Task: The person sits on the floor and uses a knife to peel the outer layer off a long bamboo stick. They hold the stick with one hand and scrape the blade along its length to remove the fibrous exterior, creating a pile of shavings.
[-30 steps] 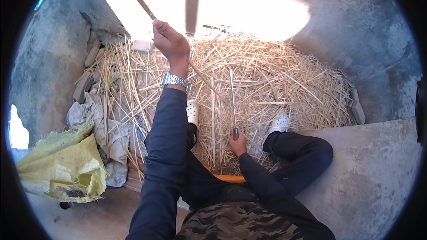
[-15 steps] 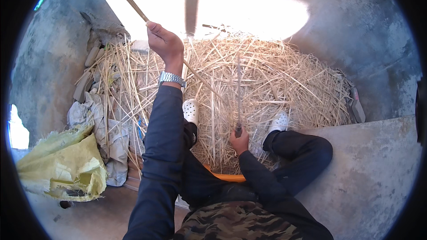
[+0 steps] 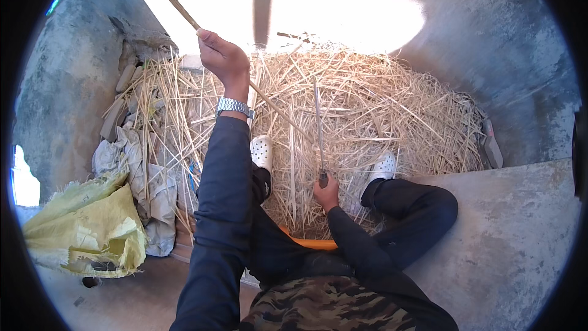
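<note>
My left hand (image 3: 225, 61), wearing a metal watch (image 3: 235, 107) at the wrist, is raised at the upper left and wrapped round a long stick (image 3: 177, 5). The stick slants from the upper left, passes behind the hand and runs down toward the right over the straw, near the blade. My right hand (image 3: 326, 194), low in the middle between my feet, is closed on the dark handle of a knife (image 3: 320, 129). Its long, narrow blade points away from me, tilted slightly left. Stick and blade look close together; whether they touch I cannot tell.
Loose straw and split strips (image 3: 367, 98) cover the ground ahead. White clogs (image 3: 261, 152) are on my feet. A torn yellow sack (image 3: 92, 227) and a pale cloth (image 3: 160, 208) lie left. A concrete ledge (image 3: 508, 220) is right; an orange edge (image 3: 315, 244) shows beneath me.
The knife has tilted left, its tip moving from right to left, and my right hand has shifted slightly left. My left hand and the stick have moved slightly left.
</note>
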### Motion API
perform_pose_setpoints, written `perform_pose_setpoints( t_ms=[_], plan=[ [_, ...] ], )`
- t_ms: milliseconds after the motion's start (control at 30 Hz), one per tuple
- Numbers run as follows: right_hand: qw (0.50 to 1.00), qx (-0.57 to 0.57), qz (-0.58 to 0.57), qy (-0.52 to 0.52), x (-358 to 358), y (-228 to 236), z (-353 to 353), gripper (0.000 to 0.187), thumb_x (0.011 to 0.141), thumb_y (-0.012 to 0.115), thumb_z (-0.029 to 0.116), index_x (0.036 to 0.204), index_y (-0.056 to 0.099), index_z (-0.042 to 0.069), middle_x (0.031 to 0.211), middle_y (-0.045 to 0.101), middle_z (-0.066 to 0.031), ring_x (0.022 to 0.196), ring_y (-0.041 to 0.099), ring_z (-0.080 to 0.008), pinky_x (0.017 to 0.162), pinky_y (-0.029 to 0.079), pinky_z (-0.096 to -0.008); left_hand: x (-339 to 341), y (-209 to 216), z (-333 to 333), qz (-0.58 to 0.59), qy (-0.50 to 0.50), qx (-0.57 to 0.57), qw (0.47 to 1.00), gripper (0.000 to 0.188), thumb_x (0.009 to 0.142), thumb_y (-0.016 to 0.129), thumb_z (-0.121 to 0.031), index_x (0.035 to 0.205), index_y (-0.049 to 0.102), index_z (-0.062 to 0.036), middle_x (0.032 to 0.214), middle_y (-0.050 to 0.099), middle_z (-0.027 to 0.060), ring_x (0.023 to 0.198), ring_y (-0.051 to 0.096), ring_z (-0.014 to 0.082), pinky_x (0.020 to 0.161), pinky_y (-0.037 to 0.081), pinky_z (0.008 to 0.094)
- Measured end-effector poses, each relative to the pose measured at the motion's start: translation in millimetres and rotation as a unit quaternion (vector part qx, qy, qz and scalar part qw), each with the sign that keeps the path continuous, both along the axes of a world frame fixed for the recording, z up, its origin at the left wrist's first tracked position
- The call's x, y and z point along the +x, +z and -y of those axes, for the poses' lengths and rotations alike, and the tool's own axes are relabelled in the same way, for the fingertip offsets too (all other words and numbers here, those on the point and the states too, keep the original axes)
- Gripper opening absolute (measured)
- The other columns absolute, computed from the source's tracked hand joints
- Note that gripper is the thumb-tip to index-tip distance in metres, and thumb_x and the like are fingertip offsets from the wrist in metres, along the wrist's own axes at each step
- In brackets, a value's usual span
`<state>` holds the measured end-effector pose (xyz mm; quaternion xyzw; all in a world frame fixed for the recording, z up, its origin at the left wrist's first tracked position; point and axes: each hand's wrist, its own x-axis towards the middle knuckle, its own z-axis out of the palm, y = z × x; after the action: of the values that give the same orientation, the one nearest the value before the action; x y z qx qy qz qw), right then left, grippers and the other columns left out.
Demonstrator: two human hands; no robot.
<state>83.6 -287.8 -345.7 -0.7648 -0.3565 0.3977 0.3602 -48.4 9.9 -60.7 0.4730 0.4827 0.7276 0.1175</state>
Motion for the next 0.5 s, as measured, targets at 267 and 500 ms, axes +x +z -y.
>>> perform_pose_setpoints(
  t_ms=[267, 500],
  plan=[
    [0.993, -0.119, 0.014, -0.002, 12, -21, 18, 0.032, 0.069, 0.063, 0.020, 0.088, 0.060, -0.005, 0.077, 0.062, -0.0235, 0.073, 0.063, -0.0389, 0.066, 0.048, -0.0417, -5, 1, -3, -0.003, 0.013, 0.004, 1.000, 0.057, 0.100, 0.023, -0.047, 0.068, 0.036, -0.0024, 0.056, 0.033, 0.0029, 0.052, 0.033, 0.0163, 0.051, 0.031, 0.0334],
    [0.997, 0.063, 0.044, -0.023, -5, 37, 0, 0.022, 0.075, 0.059, 0.013, 0.091, 0.060, -0.002, 0.074, 0.061, -0.0221, 0.074, 0.063, -0.0385, 0.065, 0.048, -0.0392, -4, -1, -2, -0.013, 0.012, -0.002, 1.000, 0.058, 0.100, 0.024, -0.048, 0.069, 0.038, -0.0016, 0.054, 0.034, 0.0049, 0.051, 0.035, 0.0177, 0.051, 0.031, 0.0347]
  ],
)
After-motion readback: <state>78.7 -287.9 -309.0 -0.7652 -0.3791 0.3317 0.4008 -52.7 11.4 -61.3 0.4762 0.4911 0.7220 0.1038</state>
